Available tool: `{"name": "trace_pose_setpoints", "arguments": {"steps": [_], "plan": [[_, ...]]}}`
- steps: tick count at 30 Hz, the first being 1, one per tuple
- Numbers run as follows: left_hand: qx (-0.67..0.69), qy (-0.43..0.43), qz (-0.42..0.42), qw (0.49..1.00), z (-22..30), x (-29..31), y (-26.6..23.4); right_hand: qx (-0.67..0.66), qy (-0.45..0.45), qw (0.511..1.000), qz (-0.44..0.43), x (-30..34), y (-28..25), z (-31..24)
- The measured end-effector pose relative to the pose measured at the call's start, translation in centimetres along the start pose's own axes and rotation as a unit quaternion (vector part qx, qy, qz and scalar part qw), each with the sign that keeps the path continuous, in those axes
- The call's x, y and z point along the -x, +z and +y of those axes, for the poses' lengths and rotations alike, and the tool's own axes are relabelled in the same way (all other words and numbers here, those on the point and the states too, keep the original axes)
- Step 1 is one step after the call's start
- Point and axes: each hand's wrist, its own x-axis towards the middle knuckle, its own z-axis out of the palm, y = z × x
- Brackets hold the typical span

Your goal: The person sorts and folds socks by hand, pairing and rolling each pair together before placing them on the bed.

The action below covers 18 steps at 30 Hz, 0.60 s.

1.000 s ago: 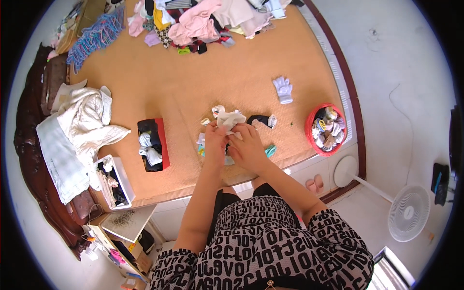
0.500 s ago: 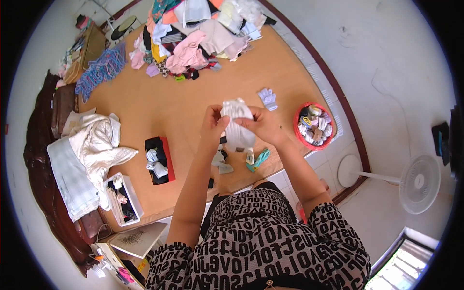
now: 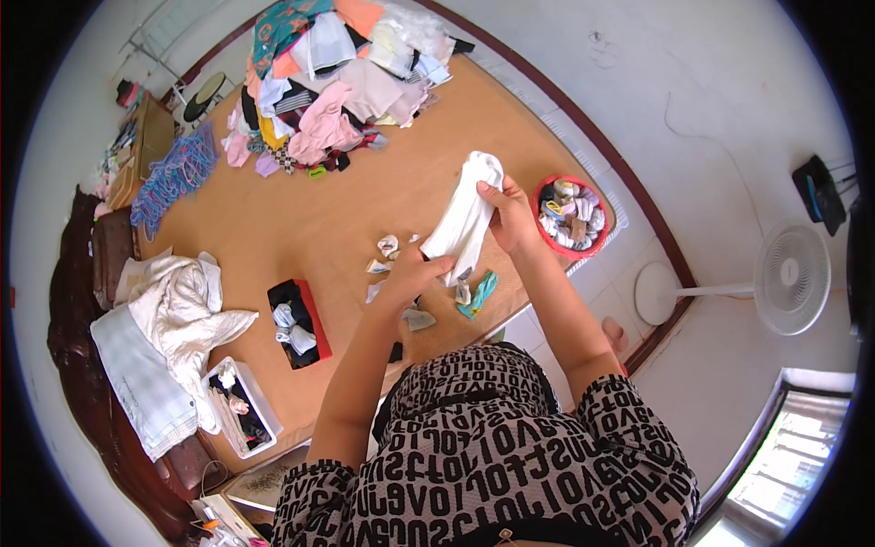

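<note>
A long white sock [image 3: 461,223] hangs stretched between my two hands above the tan mat. My right hand [image 3: 510,217] pinches its upper part near the cuff, thumb on top. Lower down, my left hand [image 3: 417,276] grips the sock's near-left edge. Below my hands lie a teal piece of cloth [image 3: 480,294] and a few small pale pieces [image 3: 388,246]. Some of those are partly covered by my left hand and forearm. Just right of my right hand stands a red basket [image 3: 604,244] filled with several bundled socks.
A large heap of clothes [image 3: 351,87] covers the far mat [image 3: 392,201]. Blue hangers [image 3: 178,178] lie at far left. A red and black box [image 3: 319,324] holds pale bundles; nearby are a white bin [image 3: 264,444] and cream cloth [image 3: 187,301]. A white fan [image 3: 791,278] stands right.
The sock, bunched between my hands before, is now drawn out long. My right hand has moved up and right, my left hand lower. The pale glove on the mat no longer shows. The view has shifted.
</note>
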Motion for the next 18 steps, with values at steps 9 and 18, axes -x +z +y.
{"name": "trace_pose_setpoints", "arguments": {"steps": [9, 18], "plan": [[0.057, 0.172, 0.072, 0.981, -2.2, -1.0, 0.7, -0.092, 0.008, 0.994, 0.066, 0.8, -2.3, -1.0], [-0.094, 0.236, 0.165, 0.953, -2.3, -2.6, 2.7, -0.152, 0.060, 0.985, 0.046, 1.5, -1.6, -0.4]]}}
